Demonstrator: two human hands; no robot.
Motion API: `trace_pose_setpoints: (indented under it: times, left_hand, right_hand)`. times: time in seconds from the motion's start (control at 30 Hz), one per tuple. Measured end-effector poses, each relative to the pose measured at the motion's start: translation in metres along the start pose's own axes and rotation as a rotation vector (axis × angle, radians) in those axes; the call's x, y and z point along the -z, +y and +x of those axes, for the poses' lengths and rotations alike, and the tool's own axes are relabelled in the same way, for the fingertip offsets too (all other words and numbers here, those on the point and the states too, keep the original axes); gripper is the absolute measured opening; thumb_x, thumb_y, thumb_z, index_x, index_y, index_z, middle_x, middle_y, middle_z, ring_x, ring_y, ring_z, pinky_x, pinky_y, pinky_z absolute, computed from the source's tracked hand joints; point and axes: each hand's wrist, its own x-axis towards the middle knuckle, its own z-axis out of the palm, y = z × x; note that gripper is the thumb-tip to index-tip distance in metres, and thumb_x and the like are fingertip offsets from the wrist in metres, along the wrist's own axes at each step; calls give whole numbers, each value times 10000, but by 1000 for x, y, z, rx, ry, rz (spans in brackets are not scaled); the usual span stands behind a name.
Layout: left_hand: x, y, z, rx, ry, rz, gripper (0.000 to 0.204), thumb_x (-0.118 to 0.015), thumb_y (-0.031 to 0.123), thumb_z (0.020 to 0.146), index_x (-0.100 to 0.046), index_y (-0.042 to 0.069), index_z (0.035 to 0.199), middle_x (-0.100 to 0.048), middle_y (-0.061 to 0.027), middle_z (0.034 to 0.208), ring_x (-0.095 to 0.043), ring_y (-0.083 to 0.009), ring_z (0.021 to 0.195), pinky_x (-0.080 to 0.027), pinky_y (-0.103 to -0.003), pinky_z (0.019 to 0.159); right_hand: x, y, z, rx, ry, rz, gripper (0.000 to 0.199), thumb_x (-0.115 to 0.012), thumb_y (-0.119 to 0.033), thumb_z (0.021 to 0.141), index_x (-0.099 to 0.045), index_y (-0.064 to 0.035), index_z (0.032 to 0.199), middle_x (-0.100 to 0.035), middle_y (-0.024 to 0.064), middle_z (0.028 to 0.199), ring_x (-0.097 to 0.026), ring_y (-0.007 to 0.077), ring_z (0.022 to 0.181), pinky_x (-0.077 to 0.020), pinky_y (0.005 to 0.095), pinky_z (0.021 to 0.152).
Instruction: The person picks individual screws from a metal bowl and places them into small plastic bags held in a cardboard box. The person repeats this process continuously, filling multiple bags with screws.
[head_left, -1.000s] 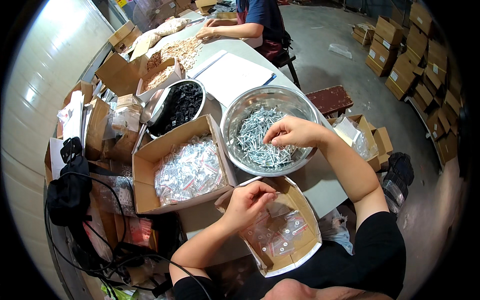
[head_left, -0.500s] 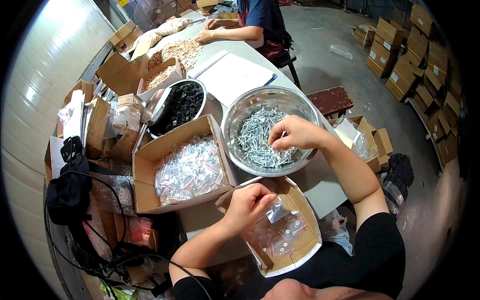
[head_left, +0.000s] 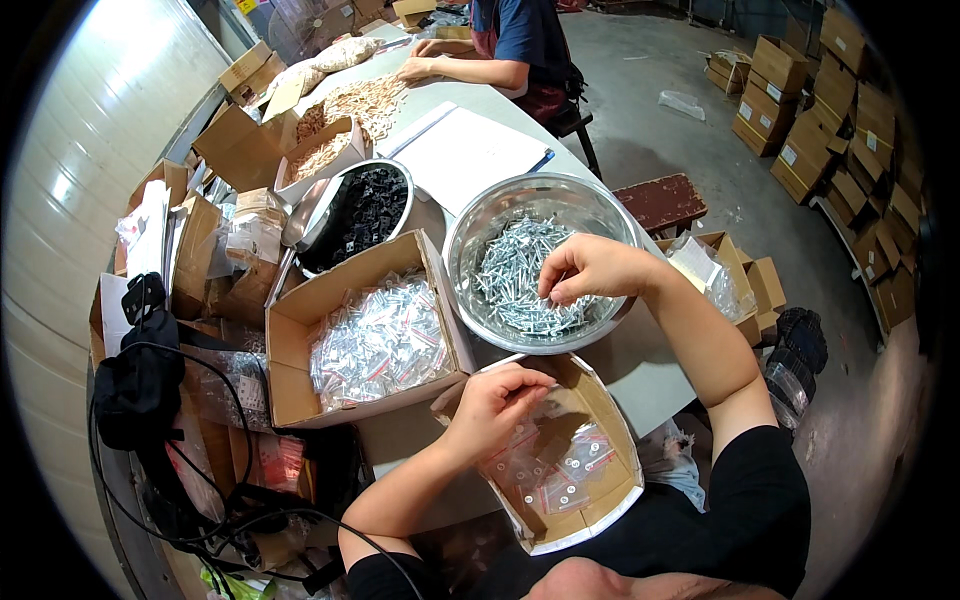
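My right hand is over a steel bowl of loose silvery screws; its fingers are pinched together, and whatever is between them is too small to make out. Lower and to the left, my left hand pinches a small clear zip bag, which barely shows against the cardboard. That hand hovers over the far left side of a shallow cardboard tray. Several small clear bags with red strips and little white round pieces lie inside the tray.
Left of the bowl stands a cardboard box full of filled clear bags. Behind it are a steel bowl of black parts, a box of wooden pegs and white paper. A co-worker sits at the far end. Black cables hang at left.
The small bag at my left fingers has turned and lost its bright glint. My right hand has shifted very slightly above the screws. The co-worker's hands moved a little.
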Motion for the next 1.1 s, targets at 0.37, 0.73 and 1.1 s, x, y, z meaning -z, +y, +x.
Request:
trace_pose_setpoints:
  times: [0.37,0.73,1.1]
  left_hand:
    - [5,8,-6,173,72,-59,129,-675,83,886,-632,-16,816,-606,-11,712,-526,-61,644,-429,-221,565]
    - [3,3,-4,102,-5,-106,85,-660,42,892,-663,-32,850,-636,-17,774,-546,-57,678,-441,-212,608]
    - [0,1,4,-11,17,-121,114,-732,77,830,-673,-20,847,-619,-39,761,-554,-86,698,-449,-232,642]
  right_hand:
    - [-6,-13,-2,-168,43,30,117,-649,-104,890,-662,10,915,-641,29,751,-624,83,645,-523,222,588]
    - [-2,-7,-2,-45,-22,192,125,-637,-50,860,-657,26,958,-671,57,810,-650,100,703,-546,225,649]
    - [-5,-11,-3,-87,54,152,276,-676,-56,826,-615,19,1085,-678,75,809,-656,109,710,-536,228,650]
